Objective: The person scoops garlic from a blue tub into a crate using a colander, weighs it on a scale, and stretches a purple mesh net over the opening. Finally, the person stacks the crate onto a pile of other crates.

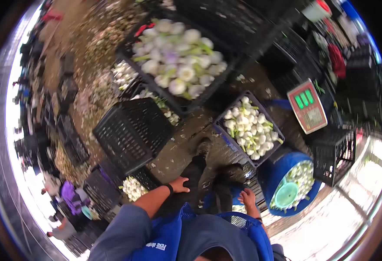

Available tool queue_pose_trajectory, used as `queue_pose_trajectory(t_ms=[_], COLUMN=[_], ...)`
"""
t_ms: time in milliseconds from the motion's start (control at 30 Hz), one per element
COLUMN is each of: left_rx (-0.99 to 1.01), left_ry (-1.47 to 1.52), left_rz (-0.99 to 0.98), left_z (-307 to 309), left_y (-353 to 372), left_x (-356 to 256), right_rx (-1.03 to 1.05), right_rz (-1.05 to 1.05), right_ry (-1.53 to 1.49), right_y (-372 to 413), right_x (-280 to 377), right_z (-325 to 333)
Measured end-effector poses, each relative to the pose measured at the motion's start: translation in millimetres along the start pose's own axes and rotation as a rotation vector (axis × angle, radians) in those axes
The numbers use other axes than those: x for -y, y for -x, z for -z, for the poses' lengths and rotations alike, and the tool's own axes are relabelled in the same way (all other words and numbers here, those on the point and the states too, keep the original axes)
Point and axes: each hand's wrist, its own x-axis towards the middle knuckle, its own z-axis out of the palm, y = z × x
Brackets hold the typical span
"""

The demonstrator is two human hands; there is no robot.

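Observation:
My left hand [179, 185] rests by my dark trouser leg with its fingers loosely stretched and nothing visible in it. My right hand [246, 198] hangs at my right side, fingers apart and slightly bent, holding nothing. Beyond it stands a blue barrel [267, 178] of white bulbs with green stem ends, with a light-green plastic scoop or bowl [286, 194] on top. Ahead of my feet is a dark crate [222, 129] of similar bulbs, possibly fresh garlic, on a platform. Neither hand touches the crate or barrel.
A large crate of bulbs [182, 61] is ahead, blurred. A black crate [132, 130] stands tilted at the left. A scale display [307, 106] shows green digits at the right. Scraps litter the wet floor [178, 150]. People [71, 195] sit at the far left.

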Motion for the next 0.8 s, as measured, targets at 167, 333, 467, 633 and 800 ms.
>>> queue_pose_trajectory(t_ms=[167, 333, 467, 633, 800], left_rx=[-0.169, -0.348, -0.504, -0.637, -0.770], left_ry=[0.114, 0.367, 0.496, 0.647, 0.634], left_rz=[0.049, 0.067, 0.114, 0.197, 0.316], left_z=[25, -1, -50, -141, -188], left_y=[59, 116, 161, 204, 209], left_x=[6, 30, 41, 66, 91], right_rx=[-0.013, 0.021, 0.163, 0.277, 0.173], right_rz=[-0.050, 0.035, 0.141, 0.168, 0.166], right_ry=[-0.138, -0.151, -0.131, -0.087, 0.144], right_y=[27, 47, 39, 40, 51], right_x=[1, 39, 69, 107, 141], right_z=[37, 33, 27, 25, -4])
